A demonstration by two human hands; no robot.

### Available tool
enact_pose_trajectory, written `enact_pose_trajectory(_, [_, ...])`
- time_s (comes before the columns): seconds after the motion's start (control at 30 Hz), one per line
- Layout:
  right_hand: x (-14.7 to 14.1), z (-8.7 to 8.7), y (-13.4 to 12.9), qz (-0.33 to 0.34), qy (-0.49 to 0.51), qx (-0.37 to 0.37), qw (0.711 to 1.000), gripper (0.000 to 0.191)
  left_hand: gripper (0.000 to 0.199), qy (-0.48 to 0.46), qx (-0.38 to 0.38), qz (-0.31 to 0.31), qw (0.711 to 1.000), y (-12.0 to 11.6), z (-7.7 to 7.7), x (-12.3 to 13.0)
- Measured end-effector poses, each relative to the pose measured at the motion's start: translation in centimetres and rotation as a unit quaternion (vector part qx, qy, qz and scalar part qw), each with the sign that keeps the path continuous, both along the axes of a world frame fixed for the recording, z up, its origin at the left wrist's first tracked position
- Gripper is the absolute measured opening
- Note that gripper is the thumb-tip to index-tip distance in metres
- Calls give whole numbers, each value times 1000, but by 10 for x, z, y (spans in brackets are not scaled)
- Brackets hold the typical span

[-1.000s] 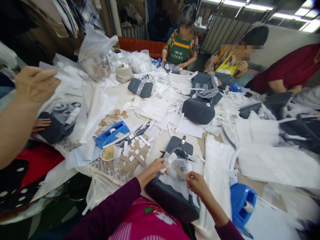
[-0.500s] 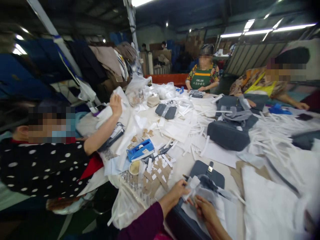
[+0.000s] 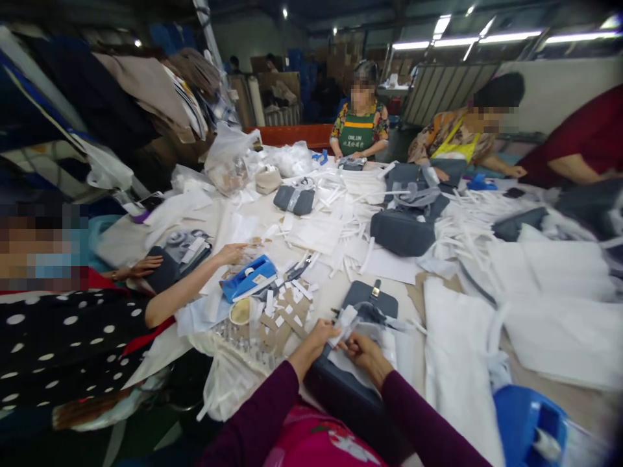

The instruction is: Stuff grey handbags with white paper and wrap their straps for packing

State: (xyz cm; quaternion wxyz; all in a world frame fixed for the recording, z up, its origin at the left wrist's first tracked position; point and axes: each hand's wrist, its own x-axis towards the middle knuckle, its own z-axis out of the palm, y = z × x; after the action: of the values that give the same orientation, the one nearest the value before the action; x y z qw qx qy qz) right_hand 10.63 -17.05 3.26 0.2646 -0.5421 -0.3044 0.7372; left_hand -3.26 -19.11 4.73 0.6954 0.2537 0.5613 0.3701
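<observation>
Before me lies a dark grey handbag [image 3: 348, 392], its flap [image 3: 384, 303] with a gold-coloured buckle [image 3: 374, 292] turned away from me. Clear plastic and white paper cover its middle. My left hand [image 3: 321, 336] is closed on a white wrapping strip [image 3: 346, 320] above the bag. Close beside it, my right hand [image 3: 364, 353] has its fingers pinched together at the lower end of that wrapping; what exactly lies between them is hidden.
Left of the bag are cut white labels on brown card [image 3: 287, 311], a round tub [image 3: 240, 311] and a blue tape dispenser [image 3: 250, 277]. Another blue dispenser [image 3: 528, 425] stands at lower right. A co-worker's arm [image 3: 195, 282] reaches in from the left; other people work across the table.
The view has swung right, bringing the near blue dispenser into sight. My hands stay at the wrapping on the bag. The left co-worker's raised hand has come down towards the table.
</observation>
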Motion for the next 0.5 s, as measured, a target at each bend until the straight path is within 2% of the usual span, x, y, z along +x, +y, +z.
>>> enact_pose_trajectory(0.1, [3, -8, 5, -26, 11, -64, 998, 21, 41, -22, 3, -46, 999, 5, 0, -3])
enact_pose_trajectory(0.2, [7, -10, 8, -35, 19, -83, 996, 13, 44, -39, 8, -72, 997, 9, 2, -5])
enact_pose_trajectory(0.33, [11, -10, 9, -28, 17, -63, 997, 5, 45, -43, 8, -82, 996, 9, 7, -7])
enact_pose_trajectory(0.5, [15, -5, 10, -12, -27, 3, 1000, 2, 45, -35, 9, -82, 996, 10, 10, -6])
